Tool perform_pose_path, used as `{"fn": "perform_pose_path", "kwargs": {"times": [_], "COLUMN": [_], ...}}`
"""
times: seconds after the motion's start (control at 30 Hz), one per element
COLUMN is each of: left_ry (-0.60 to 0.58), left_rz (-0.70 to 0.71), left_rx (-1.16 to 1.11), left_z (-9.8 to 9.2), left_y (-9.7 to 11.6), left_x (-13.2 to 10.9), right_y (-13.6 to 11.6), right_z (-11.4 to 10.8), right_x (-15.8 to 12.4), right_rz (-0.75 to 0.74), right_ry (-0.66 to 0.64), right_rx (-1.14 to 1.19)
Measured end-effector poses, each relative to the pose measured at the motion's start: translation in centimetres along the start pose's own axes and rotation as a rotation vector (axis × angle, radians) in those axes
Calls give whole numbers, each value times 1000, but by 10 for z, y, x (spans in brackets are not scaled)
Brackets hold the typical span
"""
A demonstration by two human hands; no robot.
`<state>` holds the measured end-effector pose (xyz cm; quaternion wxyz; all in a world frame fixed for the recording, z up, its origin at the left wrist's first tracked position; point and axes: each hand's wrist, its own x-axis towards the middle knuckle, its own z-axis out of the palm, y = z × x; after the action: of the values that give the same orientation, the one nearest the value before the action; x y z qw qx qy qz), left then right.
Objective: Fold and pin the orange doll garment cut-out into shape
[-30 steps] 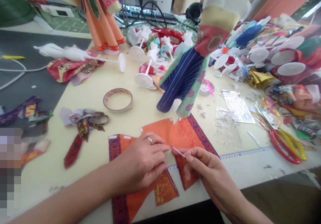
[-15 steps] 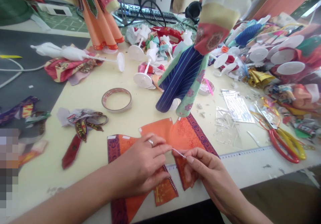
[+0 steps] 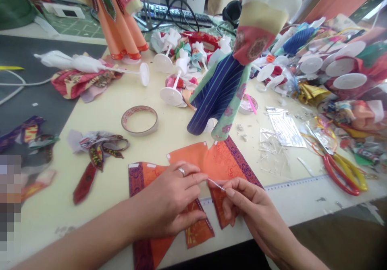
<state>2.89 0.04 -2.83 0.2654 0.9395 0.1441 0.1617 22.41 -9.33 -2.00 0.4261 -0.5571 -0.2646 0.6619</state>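
Observation:
Between my hands a short strand of small pale beads [image 3: 216, 185] is stretched above orange fabric. My right hand [image 3: 252, 205] pinches its right end between thumb and forefinger, the other fingers curled. At the strand's other end are the fingertips of my left hand [image 3: 178, 197], which wears a ring; its thumb lies apart, against a small orange piece with a beaded edge [image 3: 200, 234]. Under and beyond the hands lie orange garment pieces [image 3: 193, 155] with purple patterned borders and white tabs. Part of the fabric is hidden by my hands.
A dressed form in a blue striped skirt [image 3: 216, 94] stands just beyond the fabric. Red-and-yellow-handled scissors [image 3: 341, 173] and a ruler [image 3: 296, 183] lie right. A tape roll [image 3: 139, 132] and a dark red tie-like strip [image 3: 84, 183] lie left. White doll stands [image 3: 171, 95] and fabrics crowd the back.
My hands and the bead strand keep nearly the same pose. The whole view has shifted very slightly.

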Motion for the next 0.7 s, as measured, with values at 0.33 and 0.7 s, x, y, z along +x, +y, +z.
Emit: {"fn": "perform_pose_path", "kwargs": {"times": [0.33, 0.7], "left_ry": [-17, -16], "left_rz": [-20, -13], "left_rx": [17, 8], "left_z": [1, 1], "left_y": [0, 1], "left_x": [-1, -2], "right_y": [0, -1], "right_z": [1, 2], "right_x": [1, 1], "right_rz": [13, 31], "right_ry": [12, 29], "right_rx": [-11, -34]}}
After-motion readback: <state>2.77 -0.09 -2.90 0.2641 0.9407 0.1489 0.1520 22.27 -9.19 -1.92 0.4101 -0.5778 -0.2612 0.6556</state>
